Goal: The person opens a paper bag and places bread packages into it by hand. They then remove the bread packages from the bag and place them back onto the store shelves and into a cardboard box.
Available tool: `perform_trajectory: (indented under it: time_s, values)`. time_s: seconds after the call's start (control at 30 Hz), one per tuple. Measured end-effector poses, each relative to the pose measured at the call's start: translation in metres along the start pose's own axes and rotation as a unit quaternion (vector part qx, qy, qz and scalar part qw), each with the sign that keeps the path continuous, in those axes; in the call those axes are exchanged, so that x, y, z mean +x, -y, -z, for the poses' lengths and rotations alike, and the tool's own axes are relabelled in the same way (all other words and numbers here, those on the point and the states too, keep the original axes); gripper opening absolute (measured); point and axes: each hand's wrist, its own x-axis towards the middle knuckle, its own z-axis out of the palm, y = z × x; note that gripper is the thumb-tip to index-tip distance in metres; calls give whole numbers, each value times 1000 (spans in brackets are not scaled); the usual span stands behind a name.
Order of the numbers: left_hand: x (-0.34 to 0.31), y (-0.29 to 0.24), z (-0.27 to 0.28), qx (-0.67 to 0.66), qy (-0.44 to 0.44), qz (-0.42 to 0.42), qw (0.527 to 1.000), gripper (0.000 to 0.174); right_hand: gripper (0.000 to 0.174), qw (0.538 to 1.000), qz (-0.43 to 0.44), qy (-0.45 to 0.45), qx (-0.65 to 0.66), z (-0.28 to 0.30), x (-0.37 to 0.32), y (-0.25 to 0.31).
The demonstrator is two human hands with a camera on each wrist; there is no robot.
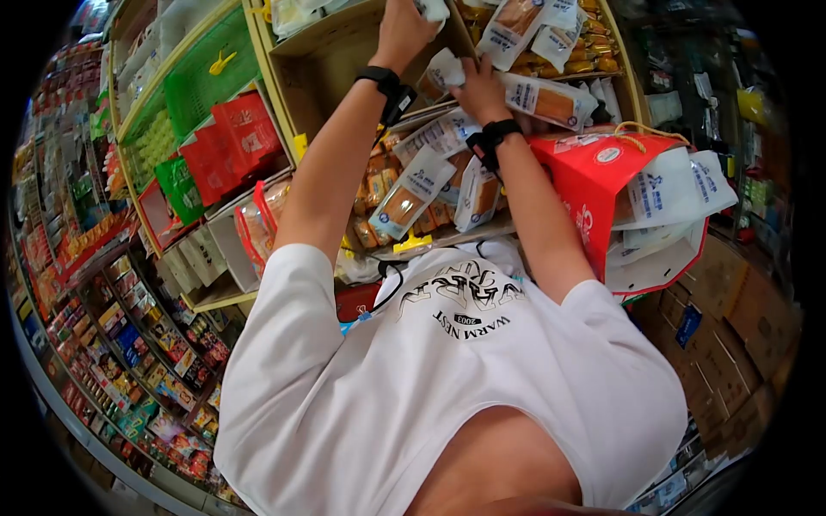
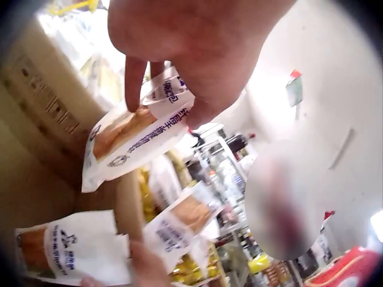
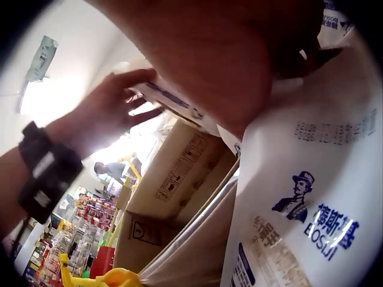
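Note:
My left hand (image 1: 406, 34) pinches a white printed packet of bread (image 2: 140, 128) by its upper end, over an open cardboard box (image 1: 318, 73). The brown loaf shows through the packet's clear window. To its right, my right hand (image 1: 482, 90) holds a similar bread packet (image 2: 72, 248) at the box's edge, with fingertips and thumb on the wrapper. In the right wrist view, the left hand (image 3: 114, 104) is beyond the right one. A large white packet (image 3: 299, 197) with blue print fills that view's right side.
More bread packets (image 1: 413, 193) lie over small yellow-wrapped items in the nearer compartment. At right stands a red paper bag (image 1: 572, 185) with white packets inside. Red packages (image 1: 232, 133) and a green basket (image 1: 194, 95) are left of the box. Cardboard cartons (image 1: 731, 301) sit low at right.

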Motion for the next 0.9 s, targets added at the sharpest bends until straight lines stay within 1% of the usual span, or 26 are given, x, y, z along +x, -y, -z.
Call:
perform_trajectory:
  time_s: [0.03, 0.07, 0.1, 0.13, 0.17, 0.2, 0.23, 0.27, 0.3, 0.33, 0.37, 0.4, 0.43, 0.47, 0.53, 0.57, 0.6, 0.63, 0.67, 0.73, 0.77, 0.8, 0.83, 0.87, 0.9]
  values:
    - [-10, 29, -8, 14, 45, -30, 998, 68, 66, 1000, 3, -1, 5, -2, -12, 7]
    - [0, 64, -35, 19, 86, -71, 994, 86, 66, 1000, 4, -14, 2, 3, -4, 3]
    - [-6, 91, -58, -8, 70, -73, 995, 83, 65, 1000, 9, -12, 26, 3, -3, 1]
    - [-8, 82, -52, 8, 88, -60, 994, 82, 67, 1000, -1, -6, 12, 8, -5, 6]
    - [-15, 84, -62, -50, 153, 17, 987, 83, 64, 999, -11, -5, 34, 14, -2, 7]
    - [-27, 83, -66, -104, 215, 100, 966, 84, 61, 998, -18, 2, 57, 20, -6, 10]
    - [-28, 83, -63, -147, 245, 131, 949, 89, 61, 998, -18, 1, 57, 28, -10, 16]
    - [-32, 87, -69, -149, 249, 137, 947, 89, 56, 996, -28, -15, 86, 35, -14, 16]
    - [-37, 90, -71, -154, 282, 184, 929, 91, 50, 992, -38, -33, 116, 40, -15, 18]
    - [-39, 92, -68, -179, 312, 238, 902, 86, 50, 992, -38, -33, 116, 44, -11, 19]
    - [-38, 83, -59, -198, 338, 293, 872, 81, 46, 990, -24, -63, 127, 43, -8, 19]
    - [-38, 93, -56, -197, 340, 295, 871, 81, 42, 986, -8, -96, 137, 43, -6, 19]
    - [-34, 103, -49, -72, 422, 96, 899, 73, 40, 984, -11, -107, 141, 45, -6, 21]
    - [-34, 101, -47, -67, 441, 84, 891, 68, 40, 984, -14, -104, 143, 42, -4, 23]
    - [-33, 98, -42, -58, 478, 58, 874, 62, 38, 965, 139, -191, 116, 34, 21, 20]
    - [-34, 101, -36, 3, 489, -21, 872, 64, 39, 970, 152, -170, 88, 18, 31, 20]
    - [-30, 106, -32, 64, 497, -104, 859, 66, 39, 970, 153, -167, 93, 15, 36, 20]
    - [-19, 108, -36, 101, 492, -146, 852, 65, 39, 975, 151, -155, 49, 18, 44, 12]
    - [-28, 111, -25, 141, 491, -173, 842, 64, 39, 980, 149, -130, 16, 15, 34, 16]
    - [-29, 114, -21, 156, 417, -223, 868, 52, 37, 981, 132, -139, 37, 16, 37, 13]
    - [-25, 55, 2, 95, 322, 106, 936, 41, 36, 988, 125, -89, 28, 14, 26, 13]
    - [-31, 26, 23, 97, 320, 107, 936, 41, 35, 991, 122, -50, 16, 14, 27, 10]
    - [-45, 1, 44, 122, 295, 58, 946, 40, 34, 985, 150, -76, 29, -7, 28, -4]
    - [-60, -20, 58, 143, 271, 3, 952, 43, 34, 985, 151, -77, 29, -9, 27, -4]
    - [-98, -41, 72, 184, 348, 18, 919, 47, 33, 986, 135, -94, 36, -11, 24, -3]
